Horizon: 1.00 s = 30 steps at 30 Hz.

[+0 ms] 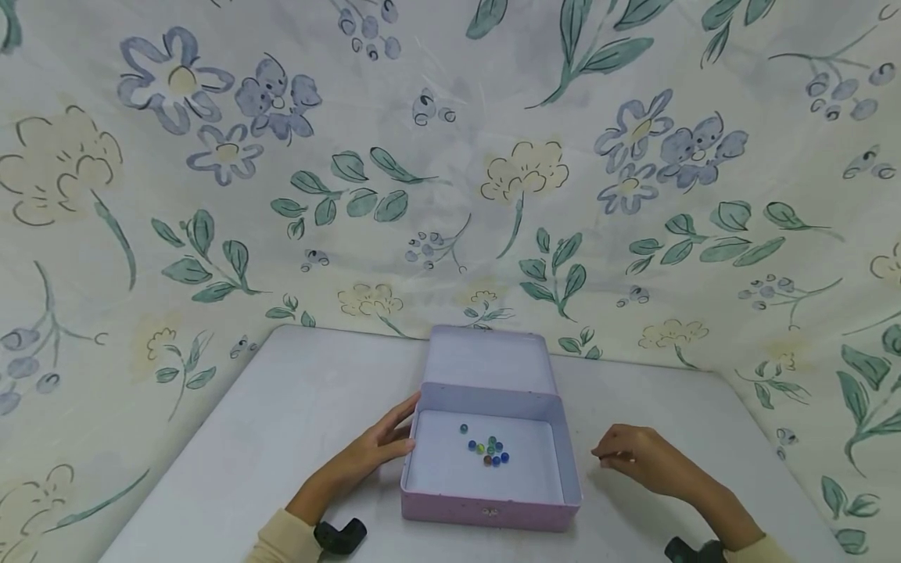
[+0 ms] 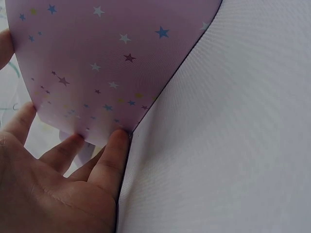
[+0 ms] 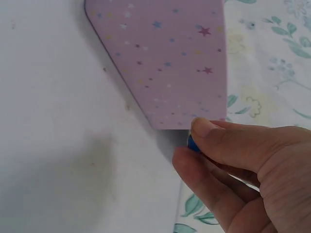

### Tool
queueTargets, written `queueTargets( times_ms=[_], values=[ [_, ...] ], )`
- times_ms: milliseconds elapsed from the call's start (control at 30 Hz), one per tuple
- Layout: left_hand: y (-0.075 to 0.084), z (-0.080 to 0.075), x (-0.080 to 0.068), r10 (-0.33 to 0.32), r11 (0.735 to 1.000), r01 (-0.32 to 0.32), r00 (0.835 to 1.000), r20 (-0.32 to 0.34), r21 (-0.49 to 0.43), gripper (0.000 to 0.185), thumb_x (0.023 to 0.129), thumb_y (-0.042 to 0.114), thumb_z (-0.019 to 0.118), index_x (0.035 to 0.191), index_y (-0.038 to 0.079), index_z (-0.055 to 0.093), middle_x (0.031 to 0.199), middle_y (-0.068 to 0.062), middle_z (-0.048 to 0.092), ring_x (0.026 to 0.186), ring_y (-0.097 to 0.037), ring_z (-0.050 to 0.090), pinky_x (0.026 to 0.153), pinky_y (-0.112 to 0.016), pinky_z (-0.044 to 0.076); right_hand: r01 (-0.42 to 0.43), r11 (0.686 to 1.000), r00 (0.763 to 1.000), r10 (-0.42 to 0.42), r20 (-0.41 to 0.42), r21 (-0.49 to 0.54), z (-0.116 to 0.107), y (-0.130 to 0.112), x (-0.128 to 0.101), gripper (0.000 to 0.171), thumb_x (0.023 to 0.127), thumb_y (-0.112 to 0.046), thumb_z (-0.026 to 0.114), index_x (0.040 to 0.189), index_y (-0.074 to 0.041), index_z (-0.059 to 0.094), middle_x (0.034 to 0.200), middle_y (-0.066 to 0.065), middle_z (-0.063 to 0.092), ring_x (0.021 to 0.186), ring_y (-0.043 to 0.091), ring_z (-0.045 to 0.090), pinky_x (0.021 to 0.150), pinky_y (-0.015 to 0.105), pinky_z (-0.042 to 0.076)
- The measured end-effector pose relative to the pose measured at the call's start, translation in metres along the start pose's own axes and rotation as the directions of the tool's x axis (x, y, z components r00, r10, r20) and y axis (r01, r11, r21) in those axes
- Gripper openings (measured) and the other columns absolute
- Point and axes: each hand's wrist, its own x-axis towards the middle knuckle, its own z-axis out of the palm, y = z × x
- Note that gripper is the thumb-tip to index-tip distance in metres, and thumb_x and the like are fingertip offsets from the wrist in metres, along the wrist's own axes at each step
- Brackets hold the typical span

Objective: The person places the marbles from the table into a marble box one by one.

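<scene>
A pink metal box point(image 1: 450, 507) with colored stars on its sides stands with its lid point(image 1: 489, 360) tipped back. Several glass marbles, among them a blue marble point(image 1: 505, 457) and a brown marble point(image 1: 488, 460), lie on its pale floor. My left hand point(image 1: 373, 451) rests against the left wall, its spread fingertips touching the starry side point(image 2: 116, 63) in the left wrist view. Right of the box, my right hand point(image 1: 637, 455) is held apart from it. Between thumb and finger it pinches a blue marble point(image 3: 192, 144), mostly covered by the fingertips.
The box stands on a white table point(image 1: 296, 391). Behind and around the table hangs a floral cloth point(image 1: 450, 195). A black strap point(image 1: 341, 537) sits on the left wrist and another black strap point(image 1: 690, 550) on the right wrist.
</scene>
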Motion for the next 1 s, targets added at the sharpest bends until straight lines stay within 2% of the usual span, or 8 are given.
queueTargets(
  times_ms=[300,467,600,800,1000],
  values=[
    [0.0,0.0,0.0,-0.002,1.0,0.002,1.0,0.001,0.002,0.072,0.104,0.02,0.05,0.162,0.028,0.009,0.169,-0.013,0.001,0.15,-0.053,0.012,0.116,-0.068,0.025,-0.004,1.0,1.0,0.004,0.007,-0.021,-0.025,-0.013,0.014,0.021,0.085,0.003,0.073,0.103,-0.007,0.077,0.095,0.0,0.071,0.084,0.006,0.068,0.071,0.018,0.057],
    [0.0,0.0,0.001,0.002,1.0,-0.002,1.0,0.002,0.003,0.071,0.104,0.02,0.049,0.162,0.028,0.01,0.169,-0.013,0.001,0.151,-0.052,0.012,0.116,-0.067,0.025,0.038,0.998,0.999,-0.038,-0.005,-0.056,-0.033,-0.021,0.025,0.024,0.084,0.003,0.074,0.105,-0.008,0.076,0.097,0.0,0.072,0.084,0.009,0.069,0.072,0.018,0.057],
    [0.001,-0.001,0.001,0.002,1.0,-0.002,1.0,-0.001,0.008,0.07,0.104,0.02,0.049,0.162,0.028,0.01,0.17,-0.012,0.001,0.151,-0.052,0.013,0.116,-0.068,0.025,0.096,0.992,0.995,-0.098,-0.014,-0.082,-0.037,-0.028,0.038,0.025,0.084,0.004,0.074,0.105,-0.009,0.077,0.097,-0.001,0.072,0.084,0.01,0.069,0.072,0.018,0.057],
    [0.001,-0.001,0.001,-0.005,1.0,0.005,1.0,-0.003,0.008,0.071,0.104,0.021,0.049,0.162,0.028,0.009,0.17,-0.013,0.001,0.151,-0.053,0.012,0.115,-0.069,0.024,0.13,0.986,0.991,-0.127,0.036,-0.101,-0.037,-0.044,0.061,0.025,0.085,0.005,0.073,0.106,-0.01,0.077,0.1,0.001,0.073,0.089,0.006,0.067,0.076,0.017,0.057],
    [0.001,-0.001,0.0,-0.003,1.0,0.003,1.0,0.001,0.003,0.071,0.104,0.021,0.05,0.162,0.027,0.009,0.17,-0.012,0.001,0.151,-0.052,0.012,0.116,-0.069,0.024,0.189,0.975,0.981,-0.181,0.076,-0.114,-0.035,-0.06,0.082,0.025,0.086,0.004,0.073,0.105,-0.011,0.077,0.101,-0.002,0.072,0.092,0.007,0.068,0.078,0.017,0.057]
  ],
)
